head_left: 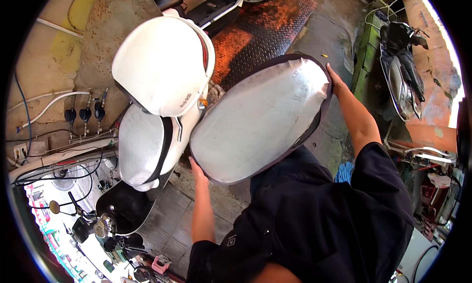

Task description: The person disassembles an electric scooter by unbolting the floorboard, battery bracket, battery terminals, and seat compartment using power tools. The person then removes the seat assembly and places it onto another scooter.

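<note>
Between my two hands I hold a long scooter seat (pixel 255 126) with a shiny silver cover and a dark rim. My left hand (pixel 197 169) grips its lower left edge, with the fingers mostly hidden beneath. At the far right end, my right hand (pixel 335 80) is closed round the rim. The cover is wrinkled near that end. Just left of the held seat stands a white scooter with a large rounded white top box (pixel 157 64) and an orange indicator light (pixel 202 103). Another silver-covered seat (pixel 141 143) sits on this scooter.
A rusty orange and black metal plate (pixel 260 27) lies beyond. A dark scooter (pixel 403 71) stands at the far right. Valves and hoses (pixel 85 113) run along the left wall. Another motorbike's handlebars (pixel 101 226) show at lower left. A blue cloth (pixel 345 172) lies by my right side.
</note>
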`<state>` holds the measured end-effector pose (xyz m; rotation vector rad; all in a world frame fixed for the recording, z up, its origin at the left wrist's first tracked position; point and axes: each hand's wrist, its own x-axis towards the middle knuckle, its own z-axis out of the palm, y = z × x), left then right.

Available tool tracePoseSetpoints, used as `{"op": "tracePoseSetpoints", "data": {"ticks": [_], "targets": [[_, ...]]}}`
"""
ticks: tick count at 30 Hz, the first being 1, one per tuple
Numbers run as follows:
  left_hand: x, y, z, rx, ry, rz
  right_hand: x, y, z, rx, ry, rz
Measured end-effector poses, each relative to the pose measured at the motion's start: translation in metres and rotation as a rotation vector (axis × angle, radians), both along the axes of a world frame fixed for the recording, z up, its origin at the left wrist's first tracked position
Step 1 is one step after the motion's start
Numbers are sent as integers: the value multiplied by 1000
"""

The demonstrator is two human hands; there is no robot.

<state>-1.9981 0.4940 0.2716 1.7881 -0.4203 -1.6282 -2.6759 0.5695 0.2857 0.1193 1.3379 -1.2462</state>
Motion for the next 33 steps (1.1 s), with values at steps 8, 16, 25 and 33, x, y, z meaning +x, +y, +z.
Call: {"op": "tracePoseSetpoints", "data": {"ticks": [8, 16, 25, 33], "targets": [[-80, -11, -76, 176, 254, 54, -75, -148, -67, 79, 63, 146], [-221, -29, -203, 166, 75, 422, -133, -334, -209, 79, 223, 266], [-357, -199, -260, -95, 193, 457, -222, -500, -164, -56, 904, 229], [-407, -328, -251, -139, 31, 398, -213, -442, -195, 34, 1534, 412]]}}
